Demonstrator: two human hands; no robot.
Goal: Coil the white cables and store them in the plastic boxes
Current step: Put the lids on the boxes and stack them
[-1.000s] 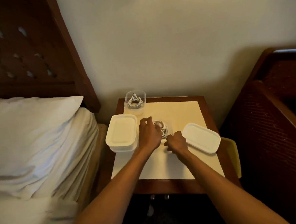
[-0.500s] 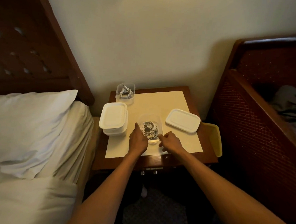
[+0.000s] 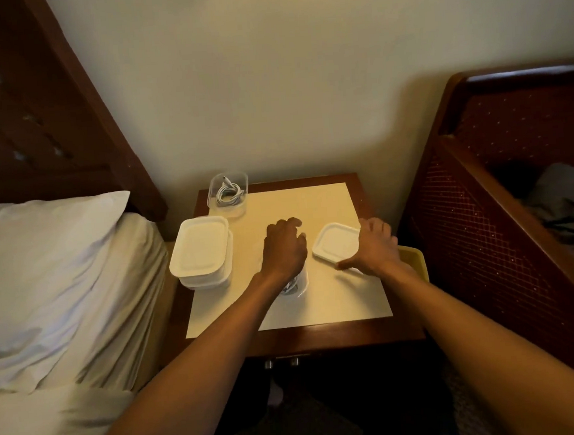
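The left hand (image 3: pixel 284 248) curls over an open clear box (image 3: pixel 300 282) in the middle of the worktop (image 3: pixel 336 305), gripping it. A coiled cable (image 3: pixel 289 288) shows under the wrist. The right hand (image 3: pixel 376 245) grips the lid (image 3: pixel 335 244) just beside it, thumb at its near edge. A lidded stack (image 3: pixel 199 247) sits to the left. Behind the stack, a back box (image 3: pixel 229 211) holds a second cable (image 3: pixel 229 194).
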